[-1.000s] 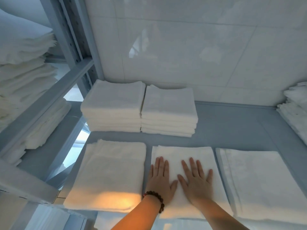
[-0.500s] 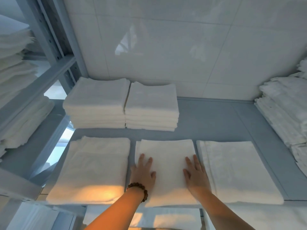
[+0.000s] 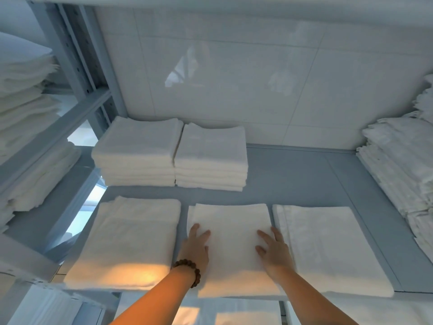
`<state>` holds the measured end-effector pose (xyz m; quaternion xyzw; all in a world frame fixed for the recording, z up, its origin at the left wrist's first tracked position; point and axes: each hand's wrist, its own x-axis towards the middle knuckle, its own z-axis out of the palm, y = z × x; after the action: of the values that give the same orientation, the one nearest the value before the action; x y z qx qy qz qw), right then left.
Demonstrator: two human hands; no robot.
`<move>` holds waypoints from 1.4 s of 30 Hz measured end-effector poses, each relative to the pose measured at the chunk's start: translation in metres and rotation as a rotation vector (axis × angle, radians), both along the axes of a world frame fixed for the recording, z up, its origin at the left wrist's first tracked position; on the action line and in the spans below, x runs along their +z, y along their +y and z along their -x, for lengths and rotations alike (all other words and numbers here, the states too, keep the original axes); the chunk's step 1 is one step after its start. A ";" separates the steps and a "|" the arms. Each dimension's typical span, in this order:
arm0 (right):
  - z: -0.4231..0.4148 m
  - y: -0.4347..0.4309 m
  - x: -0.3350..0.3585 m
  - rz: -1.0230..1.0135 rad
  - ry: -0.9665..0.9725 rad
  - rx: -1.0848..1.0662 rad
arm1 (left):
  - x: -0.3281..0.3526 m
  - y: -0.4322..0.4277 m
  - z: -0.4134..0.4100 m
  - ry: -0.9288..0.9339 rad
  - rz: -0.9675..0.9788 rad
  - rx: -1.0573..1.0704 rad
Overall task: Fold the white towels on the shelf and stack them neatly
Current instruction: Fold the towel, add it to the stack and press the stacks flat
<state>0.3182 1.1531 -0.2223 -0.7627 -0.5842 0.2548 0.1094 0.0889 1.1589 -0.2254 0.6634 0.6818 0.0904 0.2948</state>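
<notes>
The left hand point(image 3: 195, 248) and the right hand point(image 3: 274, 250) rest flat on the middle towel point(image 3: 230, 219), one at each long edge.

Fingers: on both hands straight and slightly spread, palms down, pinching nothing. The thumbs point inward toward each other. The left fingers point(image 3: 195, 229) lie along the towel's left edge, the right fingers point(image 3: 277, 233) along its right edge.

Position of the workpiece: the middle towel lies directly under the fingers and extends ahead of the fingertips on the shelf point(image 3: 295, 174). Its long axis runs away from the person toward the wall point(image 3: 234, 78), parallel to the fingers. Neither hand is nearer (the contact points sit roughly level), so a two-handed move is indicated.

Neighbours: a second towel point(image 3: 131, 235) lies just outside the left fingers and a third towel point(image 3: 328, 245) just outside the right fingers, each apart from the middle towel by a narrow gap. Beyond the fingertips, across bare shelf, stand the left stack point(image 3: 138, 148) and the right stack point(image 3: 210, 153), touching side by side. The right stack is almost straight ahead of the left fingers.

Assessment: the middle towel appears fully folded. The next move probably calls for sliding the fingers under both long edges and carrying it forward onto a stack.
</notes>
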 end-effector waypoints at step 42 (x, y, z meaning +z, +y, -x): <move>0.074 0.245 0.149 -0.820 -0.154 0.053 | 0.160 0.234 0.074 0.310 -0.735 0.030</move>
<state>0.2444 1.3981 -0.0732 -0.6574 -0.6632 -0.0542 0.3535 0.0151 1.3933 -0.0659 0.7205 0.6500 0.2314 -0.0698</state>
